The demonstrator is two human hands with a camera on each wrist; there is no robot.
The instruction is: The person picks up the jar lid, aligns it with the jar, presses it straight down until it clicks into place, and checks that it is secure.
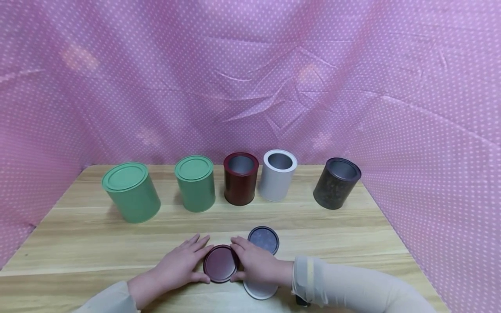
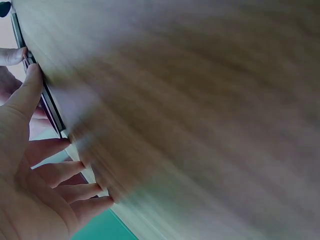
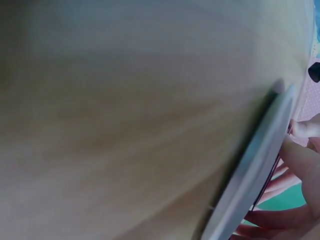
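Round, dark-red, metal-looking lid (image 1: 220, 263), near middle of the pale wood-grain desk (image 1: 117, 243). Left hand (image 1: 182, 266) and right hand (image 1: 256, 263): fingers grip its rim from opposite sides. I'd balance both pressures, lid level.

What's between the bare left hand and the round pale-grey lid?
Head view: the round dark-red lid, then the right hand, which partly hides the pale-grey lid from above.

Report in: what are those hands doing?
Left hand, right hand: at opposite edges of red lid. White lid partly hidden by right hand. Gray lid close by too.
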